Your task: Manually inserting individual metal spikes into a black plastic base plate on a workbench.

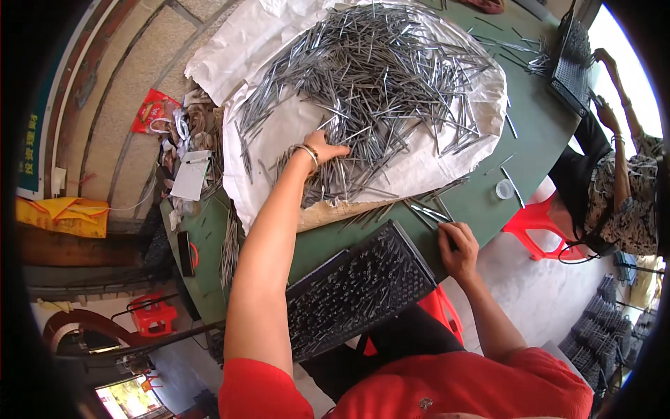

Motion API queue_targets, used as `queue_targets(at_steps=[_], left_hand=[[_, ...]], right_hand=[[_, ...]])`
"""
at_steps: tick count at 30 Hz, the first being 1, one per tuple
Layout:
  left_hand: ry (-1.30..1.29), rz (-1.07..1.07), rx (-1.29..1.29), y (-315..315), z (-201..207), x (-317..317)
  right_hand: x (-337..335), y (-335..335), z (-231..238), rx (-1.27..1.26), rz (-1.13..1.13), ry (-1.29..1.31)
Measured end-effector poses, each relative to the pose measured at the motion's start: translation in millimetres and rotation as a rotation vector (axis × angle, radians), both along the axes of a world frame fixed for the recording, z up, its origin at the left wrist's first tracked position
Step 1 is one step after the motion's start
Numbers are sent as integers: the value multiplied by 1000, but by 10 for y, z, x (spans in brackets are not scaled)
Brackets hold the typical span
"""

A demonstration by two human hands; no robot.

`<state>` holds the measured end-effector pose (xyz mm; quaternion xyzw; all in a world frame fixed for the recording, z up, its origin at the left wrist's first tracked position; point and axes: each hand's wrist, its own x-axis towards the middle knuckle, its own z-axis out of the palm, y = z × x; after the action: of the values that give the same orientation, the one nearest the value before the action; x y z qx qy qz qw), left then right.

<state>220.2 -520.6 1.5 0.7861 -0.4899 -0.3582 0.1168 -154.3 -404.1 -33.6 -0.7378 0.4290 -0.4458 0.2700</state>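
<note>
A big heap of thin grey metal rods point(391, 77) lies on a white sheet point(272, 119) spread over the green table. My left hand point(325, 148), with a bracelet at the wrist, reaches into the near side of the heap, thumb stretched out to the right. Its fingertips are partly lost among the rods. At the table's near edge my right hand point(458, 250) is closed with a few metal rods point(427, 214) sticking out past its fingertips. Between my arms a black perforated rack point(363, 290) leans against the table edge, filled with many upright rods.
A small clear cup point(504, 188) stands on the green table point(481, 202) at right. Across the table's right end, another person's hands point(606, 112) hold a black rack point(572, 66). A notepad point(190, 176) and a phone point(185, 253) lie at left; red stools point(541, 227) stand around.
</note>
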Motion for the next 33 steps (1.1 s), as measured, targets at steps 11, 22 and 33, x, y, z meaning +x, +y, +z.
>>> queue_targets(at_steps=[11, 22, 33], left_hand=[[-413, -48, 362, 40, 244, -366], [-462, 202, 135, 137, -28, -427], [-17, 501, -469, 392, 522, 50]], right_hand=[[-20, -6, -12, -26, 8, -18], [-45, 10, -15, -42, -5, -32], [-64, -2, -4, -25, -5, -28]])
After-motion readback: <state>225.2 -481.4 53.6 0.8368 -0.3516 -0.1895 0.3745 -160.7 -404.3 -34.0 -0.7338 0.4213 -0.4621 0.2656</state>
